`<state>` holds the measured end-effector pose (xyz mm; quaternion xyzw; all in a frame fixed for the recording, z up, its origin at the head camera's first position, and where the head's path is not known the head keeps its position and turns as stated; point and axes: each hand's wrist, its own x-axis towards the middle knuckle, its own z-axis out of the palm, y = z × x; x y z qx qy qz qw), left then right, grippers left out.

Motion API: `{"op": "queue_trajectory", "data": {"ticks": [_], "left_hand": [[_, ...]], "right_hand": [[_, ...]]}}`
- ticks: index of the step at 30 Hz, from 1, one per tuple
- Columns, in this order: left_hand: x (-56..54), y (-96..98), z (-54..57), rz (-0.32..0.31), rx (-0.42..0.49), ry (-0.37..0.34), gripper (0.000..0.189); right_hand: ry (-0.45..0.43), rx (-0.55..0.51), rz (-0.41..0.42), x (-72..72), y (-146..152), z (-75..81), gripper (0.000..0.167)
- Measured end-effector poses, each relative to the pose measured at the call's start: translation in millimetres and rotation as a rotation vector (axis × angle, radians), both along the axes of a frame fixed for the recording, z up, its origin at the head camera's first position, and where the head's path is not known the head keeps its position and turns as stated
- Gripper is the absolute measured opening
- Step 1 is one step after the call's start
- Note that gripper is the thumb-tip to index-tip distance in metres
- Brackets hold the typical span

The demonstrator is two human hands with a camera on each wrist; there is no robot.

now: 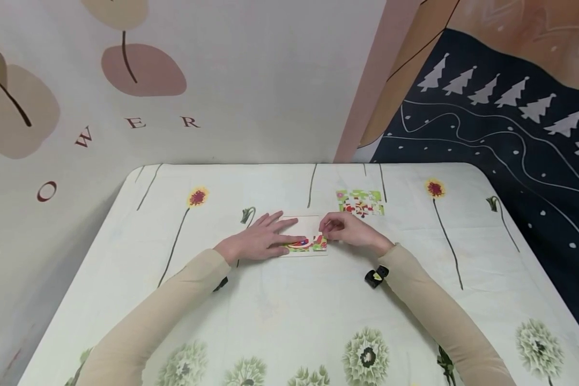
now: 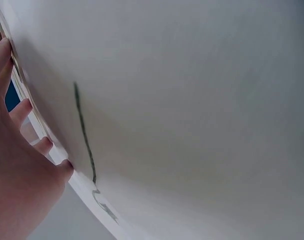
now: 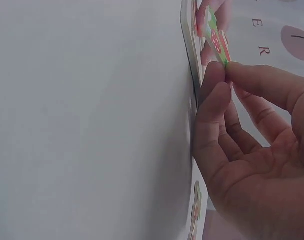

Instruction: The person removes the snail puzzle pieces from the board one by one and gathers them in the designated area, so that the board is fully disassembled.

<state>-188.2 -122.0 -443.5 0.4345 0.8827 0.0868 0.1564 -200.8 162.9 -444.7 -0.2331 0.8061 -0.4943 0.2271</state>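
A white puzzle board [image 1: 303,224] lies on the table, with joined colourful pieces [image 1: 299,247] along its near side. My left hand [image 1: 262,239] lies across the board's left part, fingers spread and fairly straight, and covers some of these pieces. In the left wrist view, the fingers of that hand [image 2: 29,145] reach to the board's edge. At the board's right side, my right hand [image 1: 351,230] pinches a puzzle piece [image 3: 215,42] between thumb and fingertips. This piece is green and red with white dots, and stands tilted up in the right wrist view.
Behind and right of the board lies a group of green, white and red puzzle pieces [image 1: 360,202]. A white cloth [image 1: 280,305] printed with flowers covers the table. Fabric walls [image 1: 270,107] rise behind its far edge.
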Motion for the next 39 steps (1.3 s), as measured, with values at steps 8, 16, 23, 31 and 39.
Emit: {"op": "queue_trajectory", "data": {"ticks": [8, 16, 23, 31, 39], "left_hand": [[1.1, -0.2, 1.8, -0.008, 0.006, 0.009, 0.046], [2.7, 0.7, 4.4, -0.012, 0.019, -0.002, 0.046], [1.4, -0.7, 2.7, -0.021, 0.018, 0.011, 0.045], [1.9, -1.9, 1.8, -0.022, 0.027, 0.009, 0.046], [1.1, -2.1, 0.8, -0.027, 0.024, 0.026, 0.046]], "right_hand": [[0.0, 0.026, -0.039, 3.9, 12, 4.3, 0.018], [0.01, 0.031, -0.072, 5.7, 30, 5.0, 0.018], [0.047, 0.037, -0.091, 6.4, 48, 7.9, 0.015], [0.053, 0.045, -0.122, 7.6, 64, 7.7, 0.014], [0.099, 0.063, -0.154, 7.8, 82, 8.2, 0.013]]}}
